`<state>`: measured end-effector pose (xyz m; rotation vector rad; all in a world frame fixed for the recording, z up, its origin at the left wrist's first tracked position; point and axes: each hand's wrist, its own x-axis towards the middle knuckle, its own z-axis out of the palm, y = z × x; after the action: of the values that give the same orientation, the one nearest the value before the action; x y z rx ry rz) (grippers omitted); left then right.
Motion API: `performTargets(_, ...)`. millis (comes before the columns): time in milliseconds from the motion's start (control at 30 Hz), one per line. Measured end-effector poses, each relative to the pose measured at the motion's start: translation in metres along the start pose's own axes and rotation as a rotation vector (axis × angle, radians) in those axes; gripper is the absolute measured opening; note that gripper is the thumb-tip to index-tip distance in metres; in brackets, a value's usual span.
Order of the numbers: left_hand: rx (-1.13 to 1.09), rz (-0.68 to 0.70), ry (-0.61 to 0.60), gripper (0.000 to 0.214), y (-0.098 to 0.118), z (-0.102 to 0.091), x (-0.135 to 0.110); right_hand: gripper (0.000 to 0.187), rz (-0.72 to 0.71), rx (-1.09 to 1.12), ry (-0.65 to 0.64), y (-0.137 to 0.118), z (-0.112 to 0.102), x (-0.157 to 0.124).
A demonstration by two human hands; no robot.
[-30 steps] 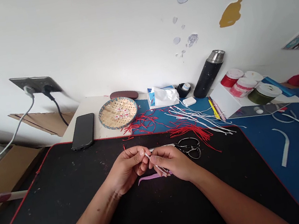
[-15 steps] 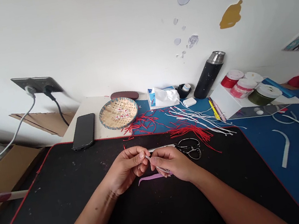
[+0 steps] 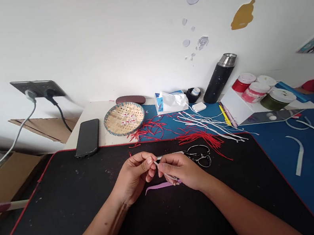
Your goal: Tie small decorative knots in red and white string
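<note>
Over the middle of the black mat, my left hand [image 3: 137, 173] pinches one end of a thin white cord [image 3: 166, 174] between thumb and forefinger. My right hand [image 3: 180, 169] is closed on the same cord close by, and a loose bit of it hangs below the fingers. Just under the hands lies a slim purple tool with a curved pointed tip [image 3: 158, 186], its other end covered by my right hand. Black-handled scissors [image 3: 198, 150] rest behind my right hand, their blades partly hidden. Red cords [image 3: 201, 137] and white cords [image 3: 212, 126] lie beyond.
A woven basket [image 3: 112, 129] with small red-and-white pieces stands at the back, beside a phone [image 3: 87, 138]. Along the wall are a tissue box [image 3: 159, 107] and a black thermos [image 3: 218, 81]. Cord spools [image 3: 277, 99] stand at the right, near white strips [image 3: 300, 157].
Both hands stay in nearly the same place with the cord between them. My left hand and forearm have shifted very slightly.
</note>
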<state>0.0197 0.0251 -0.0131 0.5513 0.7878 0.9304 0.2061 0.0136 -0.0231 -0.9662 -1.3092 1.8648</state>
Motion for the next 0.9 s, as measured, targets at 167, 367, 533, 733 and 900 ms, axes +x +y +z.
performTargets(167,0.007,-0.050,-0.022,0.035,0.0045,-0.0050,0.0014,0.046,0.002,0.004,0.010,0.0009,-0.0001,-0.0001)
performTargets(367,0.066,-0.051,-0.055,0.029,0.0058,-0.0039,-0.0007,0.045,-0.009,-0.009,0.018,0.0015,0.0008,0.0004)
performTargets(533,0.047,-0.006,-0.027,0.030,0.0026,-0.0012,-0.0002,0.046,-0.006,-0.007,0.025,0.0011,0.0016,0.0008)
performTargets(733,0.129,-0.017,-0.047,0.031,0.0052,-0.0030,-0.0014,0.043,-0.009,0.006,0.018,0.0048,0.0014,0.0014)
performTargets(900,0.272,-0.005,-0.072,0.031,0.0085,-0.0027,-0.0026,0.044,-0.001,-0.018,0.019,0.0042,0.0023,0.0017)
